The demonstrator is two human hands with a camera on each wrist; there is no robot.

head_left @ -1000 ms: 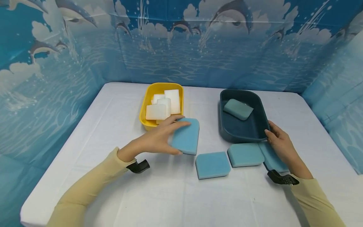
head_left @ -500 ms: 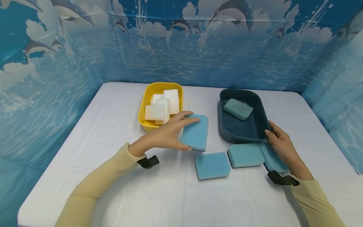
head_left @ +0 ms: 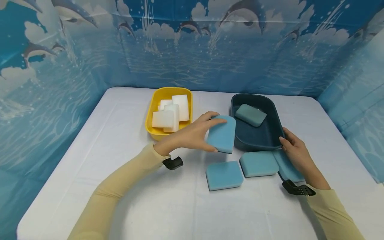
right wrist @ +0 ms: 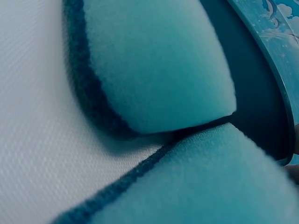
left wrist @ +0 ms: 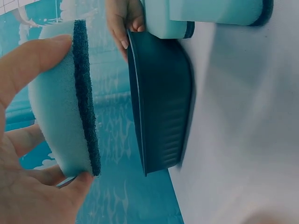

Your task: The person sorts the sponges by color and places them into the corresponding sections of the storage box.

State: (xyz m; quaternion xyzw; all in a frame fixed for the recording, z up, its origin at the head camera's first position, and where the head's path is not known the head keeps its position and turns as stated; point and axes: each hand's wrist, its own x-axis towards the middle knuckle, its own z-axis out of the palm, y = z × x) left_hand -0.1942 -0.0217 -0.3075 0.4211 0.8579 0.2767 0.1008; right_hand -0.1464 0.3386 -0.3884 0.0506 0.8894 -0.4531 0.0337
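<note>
My left hand (head_left: pixel 196 134) pinches a blue sponge (head_left: pixel 222 135) between thumb and fingers, held above the table just left of the dark teal bin (head_left: pixel 255 146). In the left wrist view this sponge (left wrist: pixel 56 102) shows a dark scouring layer along one face. My right hand (head_left: pixel 297 153) grips the bin's near right corner by its rim. One sponge (head_left: pixel 250 115) lies inside that bin. On the table in front are a blue sponge (head_left: pixel 225 175), a second sponge (head_left: pixel 259 164) close to the bin, and a third (head_left: pixel 287 166) partly hidden by my right hand.
A yellow bin (head_left: pixel 151 128) with several white foam blocks (head_left: pixel 163 119) stands at the back left of the white-covered table (head_left: pixel 168 206). A dolphin-printed curtain (head_left: pixel 186 63) hangs behind and at both sides.
My left hand has carried the sponge rightward and slightly back, from beside the yellow bin to the teal bin's left edge. My right hand keeps its hold on the rim.
</note>
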